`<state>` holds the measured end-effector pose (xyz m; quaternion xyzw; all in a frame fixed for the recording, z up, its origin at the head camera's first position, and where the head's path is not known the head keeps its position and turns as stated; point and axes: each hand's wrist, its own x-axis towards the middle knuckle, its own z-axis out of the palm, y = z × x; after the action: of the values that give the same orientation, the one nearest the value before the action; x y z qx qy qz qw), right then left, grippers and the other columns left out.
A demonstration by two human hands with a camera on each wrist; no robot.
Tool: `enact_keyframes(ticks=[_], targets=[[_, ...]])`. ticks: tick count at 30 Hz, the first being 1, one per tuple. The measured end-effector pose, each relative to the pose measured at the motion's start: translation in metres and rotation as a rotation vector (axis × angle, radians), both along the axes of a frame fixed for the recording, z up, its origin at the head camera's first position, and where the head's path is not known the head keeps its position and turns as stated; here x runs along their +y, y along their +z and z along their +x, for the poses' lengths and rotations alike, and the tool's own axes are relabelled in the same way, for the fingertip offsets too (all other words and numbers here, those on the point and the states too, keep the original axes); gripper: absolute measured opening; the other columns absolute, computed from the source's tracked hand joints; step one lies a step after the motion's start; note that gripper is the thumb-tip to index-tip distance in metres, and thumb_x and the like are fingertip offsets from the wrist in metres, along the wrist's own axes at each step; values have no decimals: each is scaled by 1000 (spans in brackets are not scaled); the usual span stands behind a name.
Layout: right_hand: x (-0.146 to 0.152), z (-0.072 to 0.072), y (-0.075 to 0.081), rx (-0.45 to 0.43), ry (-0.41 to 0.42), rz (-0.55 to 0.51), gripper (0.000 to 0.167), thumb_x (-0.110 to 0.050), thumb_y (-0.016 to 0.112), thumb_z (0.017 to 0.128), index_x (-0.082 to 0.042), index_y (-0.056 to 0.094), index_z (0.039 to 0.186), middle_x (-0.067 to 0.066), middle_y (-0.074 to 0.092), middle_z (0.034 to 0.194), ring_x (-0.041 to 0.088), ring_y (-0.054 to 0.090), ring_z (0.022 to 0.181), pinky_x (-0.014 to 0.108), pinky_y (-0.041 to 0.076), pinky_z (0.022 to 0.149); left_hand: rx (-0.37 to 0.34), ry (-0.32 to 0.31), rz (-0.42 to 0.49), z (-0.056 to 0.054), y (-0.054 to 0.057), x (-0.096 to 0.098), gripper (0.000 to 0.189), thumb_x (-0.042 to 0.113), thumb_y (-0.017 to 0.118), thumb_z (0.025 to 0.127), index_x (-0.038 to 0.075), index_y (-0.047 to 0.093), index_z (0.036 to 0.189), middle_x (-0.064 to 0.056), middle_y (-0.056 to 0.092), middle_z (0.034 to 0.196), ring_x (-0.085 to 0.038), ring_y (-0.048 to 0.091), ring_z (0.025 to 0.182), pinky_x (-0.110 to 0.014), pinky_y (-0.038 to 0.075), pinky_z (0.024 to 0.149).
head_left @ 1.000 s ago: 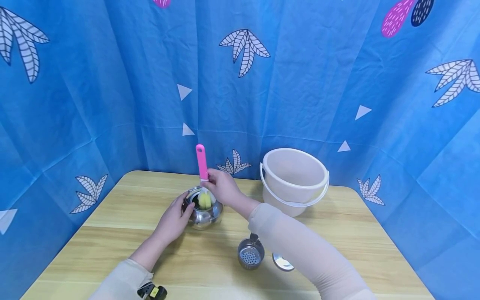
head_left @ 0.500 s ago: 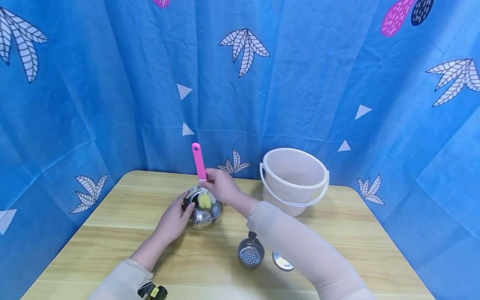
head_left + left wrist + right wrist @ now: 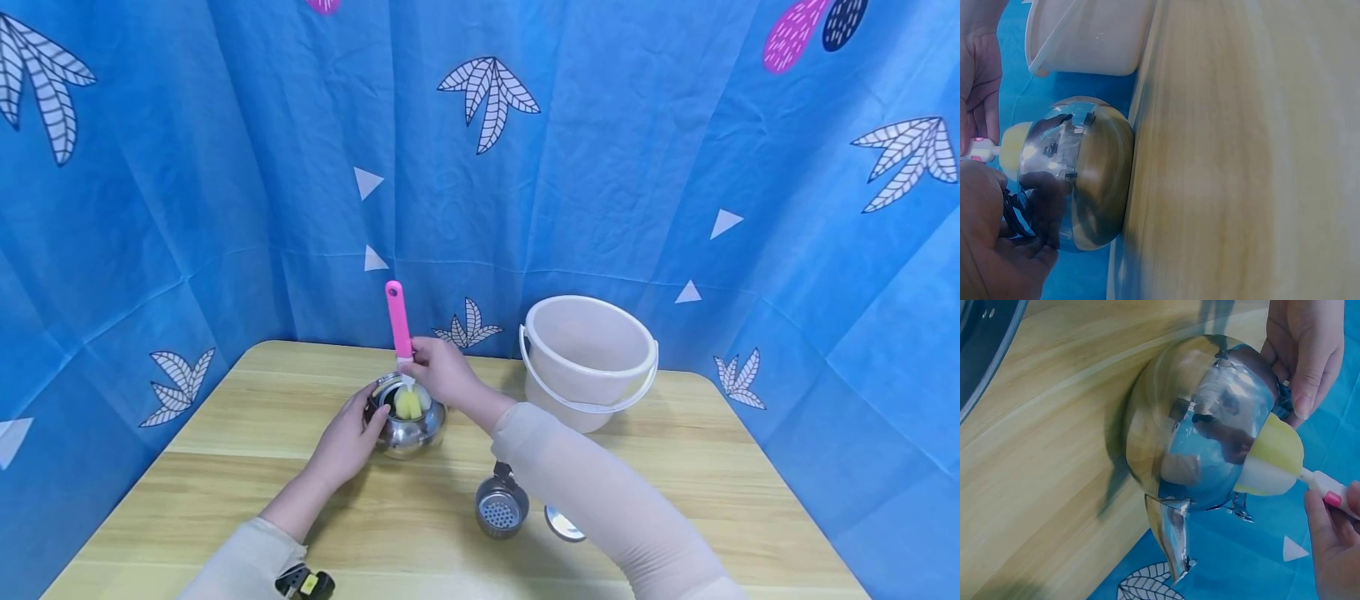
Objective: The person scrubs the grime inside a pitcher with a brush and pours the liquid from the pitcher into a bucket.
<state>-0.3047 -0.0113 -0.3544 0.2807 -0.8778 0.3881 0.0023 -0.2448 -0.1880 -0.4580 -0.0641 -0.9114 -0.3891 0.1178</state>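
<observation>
A shiny steel teapot [image 3: 411, 435] stands on the table toward the back left; its spout [image 3: 1171, 540] shows in the right wrist view. My left hand [image 3: 351, 438] holds the teapot at its upper left side, thumb at the rim. With my right hand [image 3: 452, 377] I pinch a sponge brush [image 3: 400, 321] low on its handle, at the white part below the pink. The brush stands nearly upright, leaning slightly left. Its yellow and white sponge head [image 3: 1270, 456] sits partly in the teapot's mouth; the lower end is hidden inside.
A white bucket [image 3: 588, 379] with a hanging handle stands at the back right. Nearer me are a steel strainer cup [image 3: 501, 510] with a perforated base and a round steel lid [image 3: 561, 523], partly covered by my right sleeve. Blue curtains surround the table [image 3: 405, 525].
The brush's handle has tipped slightly left and risen a little, with my right hand shifting along slightly. My left hand and the teapot have stayed in place.
</observation>
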Motion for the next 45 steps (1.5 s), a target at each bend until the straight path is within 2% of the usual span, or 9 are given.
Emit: enact_keyframes(ticks=[11, 18, 24, 28, 34, 45], targets=[[-1, -2, -5, 2, -27, -41, 17, -14, 69, 96, -6, 68, 111, 5, 76, 96, 7, 64, 73, 20, 52, 62, -13, 4, 1, -1, -1, -1, 61, 33, 45, 108, -5, 30, 153, -31, 37, 151, -48, 39, 138, -60, 33, 113], [0, -2, -6, -68, -54, -102, 15, -13, 67, 97, -6, 66, 110, 5, 75, 93, 11, 64, 70, 22, 53, 59, -13, 2, 4, -1, 0, -1, 61, 33, 45, 108, -5, 30, 153, -31, 37, 152, -48, 38, 138, -60, 32, 113], [0, 0, -7, -76, -53, -125, 15, -14, 66, 98, -6, 66, 110, 4, 74, 90, 10, 61, 66, 22, 50, 56, -8, 0, -3, -1, -1, -1, 63, 36, 44, 108, -5, 30, 153, -31, 37, 152, -48, 38, 138, -60, 32, 113], [0, 0, -9, -91, -62, -158, 17, -13, 65, 98, -6, 66, 113, 6, 75, 97, 9, 66, 75, 22, 54, 63, -10, 0, 1, 0, -1, -1, 63, 37, 44, 108, -5, 30, 153, -31, 37, 152, -48, 38, 138, -60, 32, 113], [-1, 0, -12, -118, -81, -209, 20, -11, 65, 98, -5, 65, 117, 9, 75, 104, 13, 72, 90, 24, 59, 75, -13, 1, 1, 1, 2, 0, 62, 34, 44, 108, -6, 30, 153, -32, 37, 151, -47, 37, 139, -59, 32, 113], [-2, 4, -15, -114, -127, -248, 23, -13, 66, 98, -4, 65, 119, 9, 75, 104, 15, 73, 92, 24, 60, 76, 2, -2, 1, 2, 3, -1, 65, 40, 42, 108, -6, 31, 152, -32, 37, 151, -48, 37, 139, -58, 31, 114]])
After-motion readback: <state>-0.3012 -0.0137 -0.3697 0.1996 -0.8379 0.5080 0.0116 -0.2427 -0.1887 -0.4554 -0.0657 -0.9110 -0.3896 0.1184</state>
